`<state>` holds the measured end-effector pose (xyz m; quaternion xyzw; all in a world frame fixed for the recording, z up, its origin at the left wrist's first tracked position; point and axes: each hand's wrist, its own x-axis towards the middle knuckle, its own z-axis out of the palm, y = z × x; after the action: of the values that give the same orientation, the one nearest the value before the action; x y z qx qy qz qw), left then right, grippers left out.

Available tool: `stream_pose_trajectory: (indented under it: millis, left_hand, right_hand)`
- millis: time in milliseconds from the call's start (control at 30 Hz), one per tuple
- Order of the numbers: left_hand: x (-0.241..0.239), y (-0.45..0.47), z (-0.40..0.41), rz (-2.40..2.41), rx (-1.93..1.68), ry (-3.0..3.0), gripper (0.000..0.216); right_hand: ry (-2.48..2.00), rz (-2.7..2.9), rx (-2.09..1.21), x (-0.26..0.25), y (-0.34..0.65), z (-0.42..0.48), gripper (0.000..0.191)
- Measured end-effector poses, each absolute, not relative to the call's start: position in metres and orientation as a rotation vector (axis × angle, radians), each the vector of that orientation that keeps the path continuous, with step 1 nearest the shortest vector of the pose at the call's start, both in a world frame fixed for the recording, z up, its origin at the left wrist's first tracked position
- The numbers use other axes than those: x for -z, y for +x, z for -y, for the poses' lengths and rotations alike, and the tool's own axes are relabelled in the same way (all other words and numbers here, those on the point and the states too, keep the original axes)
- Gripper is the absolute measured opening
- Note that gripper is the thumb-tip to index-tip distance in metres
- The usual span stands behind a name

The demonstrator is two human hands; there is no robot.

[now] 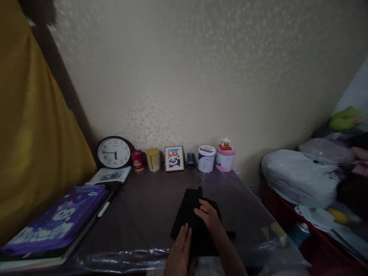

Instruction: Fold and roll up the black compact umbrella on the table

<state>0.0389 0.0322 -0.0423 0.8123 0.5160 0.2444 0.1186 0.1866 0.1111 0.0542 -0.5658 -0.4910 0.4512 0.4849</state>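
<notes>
A piece of black folded cloth (pixel 195 218) lies on the dark table near its front edge. A small pointed corner sticks up at its far side, and a dark strip juts out at its right. My left hand (pixel 180 245) rests on the cloth's near left part, with its fingers stretched out flat. Farther up on the cloth is my right hand (pixel 209 215). Its fingers are loosely bent and partly apart, and I see nothing gripped in them. The exact kind of cloth item cannot be made out.
Along the wall stand a clock (pixel 114 152), a red can (pixel 138 160), a yellow container (pixel 153 159), a framed panda picture (pixel 174 158), a white tub (pixel 206 159) and a pink tub (pixel 225 159). Purple folder (pixel 66 214) at left; bags (pixel 299 176) at right.
</notes>
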Motion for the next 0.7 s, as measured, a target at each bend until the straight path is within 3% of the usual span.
stream_pose_trajectory:
  millis: [433,700]
  left_hand:
    - [0.061,0.035,-0.035,-1.549,-0.694,2.270,0.070]
    - [0.031,0.048,-0.025,-1.819,-0.636,2.144,0.069]
  right_hand:
    - [-1.320,1.304,-1.169,-0.038,0.138,-0.127,0.042]
    - [-1.291,1.354,-1.228,-0.033,0.139,-0.132,0.041]
